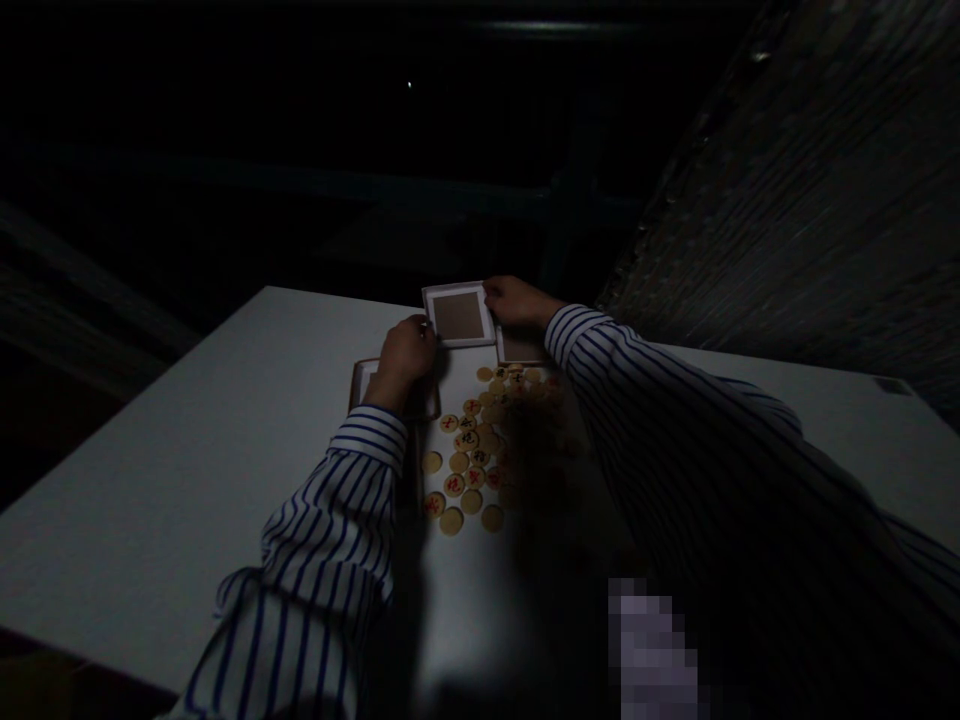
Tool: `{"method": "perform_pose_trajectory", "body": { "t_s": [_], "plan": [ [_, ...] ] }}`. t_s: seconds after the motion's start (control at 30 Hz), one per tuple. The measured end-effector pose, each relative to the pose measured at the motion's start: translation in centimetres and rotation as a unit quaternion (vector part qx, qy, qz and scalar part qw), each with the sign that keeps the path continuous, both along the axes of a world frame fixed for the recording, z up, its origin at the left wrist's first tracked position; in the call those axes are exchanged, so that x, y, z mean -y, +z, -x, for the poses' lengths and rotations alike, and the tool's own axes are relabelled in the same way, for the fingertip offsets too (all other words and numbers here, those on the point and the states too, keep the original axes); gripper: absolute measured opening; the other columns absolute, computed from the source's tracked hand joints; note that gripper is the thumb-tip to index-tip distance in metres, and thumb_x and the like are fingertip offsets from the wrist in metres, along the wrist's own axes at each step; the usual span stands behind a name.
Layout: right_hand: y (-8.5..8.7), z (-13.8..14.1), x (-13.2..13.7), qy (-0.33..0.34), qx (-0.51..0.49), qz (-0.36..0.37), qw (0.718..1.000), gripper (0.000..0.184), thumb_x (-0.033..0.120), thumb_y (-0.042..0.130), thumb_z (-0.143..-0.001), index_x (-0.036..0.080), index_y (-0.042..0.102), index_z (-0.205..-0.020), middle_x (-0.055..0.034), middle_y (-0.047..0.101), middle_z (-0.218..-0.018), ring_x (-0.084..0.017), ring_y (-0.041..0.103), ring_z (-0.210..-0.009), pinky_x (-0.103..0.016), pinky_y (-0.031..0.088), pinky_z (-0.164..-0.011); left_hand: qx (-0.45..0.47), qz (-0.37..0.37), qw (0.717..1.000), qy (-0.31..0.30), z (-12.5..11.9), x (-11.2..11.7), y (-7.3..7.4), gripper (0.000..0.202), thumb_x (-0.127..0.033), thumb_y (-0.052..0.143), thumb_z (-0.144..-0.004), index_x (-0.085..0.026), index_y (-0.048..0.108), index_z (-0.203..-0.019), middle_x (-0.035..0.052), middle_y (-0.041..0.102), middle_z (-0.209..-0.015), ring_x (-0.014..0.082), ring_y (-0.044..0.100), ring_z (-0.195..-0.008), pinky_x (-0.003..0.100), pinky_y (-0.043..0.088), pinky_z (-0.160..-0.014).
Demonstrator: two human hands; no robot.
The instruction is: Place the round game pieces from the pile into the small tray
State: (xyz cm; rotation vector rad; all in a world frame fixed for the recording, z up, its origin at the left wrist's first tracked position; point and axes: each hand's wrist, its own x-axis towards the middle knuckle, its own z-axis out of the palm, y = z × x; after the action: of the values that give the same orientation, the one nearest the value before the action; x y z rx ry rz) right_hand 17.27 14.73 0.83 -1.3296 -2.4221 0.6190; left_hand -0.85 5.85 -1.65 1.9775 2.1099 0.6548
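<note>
Both hands are at a shallow, open square box with a pale rim and brownish bottom, near the table's far edge. My right hand pinches the box's upper right edge. At its lower left edge my left hand is closed, its fingertips partly hidden. Under my left wrist lies another shallow box, mostly covered by the hand. A third shallow box shows beneath my right wrist. Several round wooden Chinese chess pieces lie loose in front of the boxes, some with red or black characters, some blank.
A white table carries everything, with its far edge just behind the boxes. At the right stands a dark textured surface. A small dark label or patch lies near the table's right corner. Arm shadows darken the right-hand pieces.
</note>
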Motion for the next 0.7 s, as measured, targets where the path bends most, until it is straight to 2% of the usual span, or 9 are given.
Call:
{"method": "perform_pose_trajectory", "body": {
  "t_s": [0.33, 0.5, 0.7],
  "plan": [
    [0.8, 0.3, -0.1, 0.023, -0.089, 0.004, 0.996, 0.035, 0.009, 0.038, -0.080, 0.014, 0.056, -0.109, -0.0060, 0.061, -0.109, -0.015, 0.055, -0.096, -0.029, 0.041, -0.087, 0.028, -0.061, 0.998, 0.015, -0.2, 0.5, 1.0, 0.038, -0.023, 0.036, -0.082, -0.011, 0.053, -0.114, 0.0103, 0.059, -0.114, 0.0201, 0.055, -0.103, 0.028, 0.041, -0.085],
    [1.5, 0.2, 0.3, 0.024, -0.107, -0.011, 0.994, 0.030, 0.008, 0.040, -0.080, 0.013, 0.057, -0.104, -0.0064, 0.061, -0.109, -0.016, 0.054, -0.098, -0.032, 0.040, -0.090, 0.041, -0.077, 0.996, 0.017, -0.1, 0.6, 1.4, 0.037, -0.020, 0.039, -0.080, -0.010, 0.055, -0.111, 0.0116, 0.061, -0.111, 0.0201, 0.056, -0.101, 0.028, 0.042, -0.085],
    [1.3, 0.1, 0.1, 0.026, -0.206, 0.002, 0.978, 0.026, 0.009, 0.044, -0.078, 0.016, 0.060, -0.097, -0.0052, 0.064, -0.100, -0.019, 0.056, -0.095, -0.038, 0.041, -0.091, 0.068, -0.093, 0.993, 0.010, -0.1, 0.8, 1.8, 0.036, -0.019, 0.041, -0.079, -0.010, 0.055, -0.111, 0.0124, 0.062, -0.109, 0.0209, 0.057, -0.099, 0.030, 0.042, -0.083]
  ]
}}
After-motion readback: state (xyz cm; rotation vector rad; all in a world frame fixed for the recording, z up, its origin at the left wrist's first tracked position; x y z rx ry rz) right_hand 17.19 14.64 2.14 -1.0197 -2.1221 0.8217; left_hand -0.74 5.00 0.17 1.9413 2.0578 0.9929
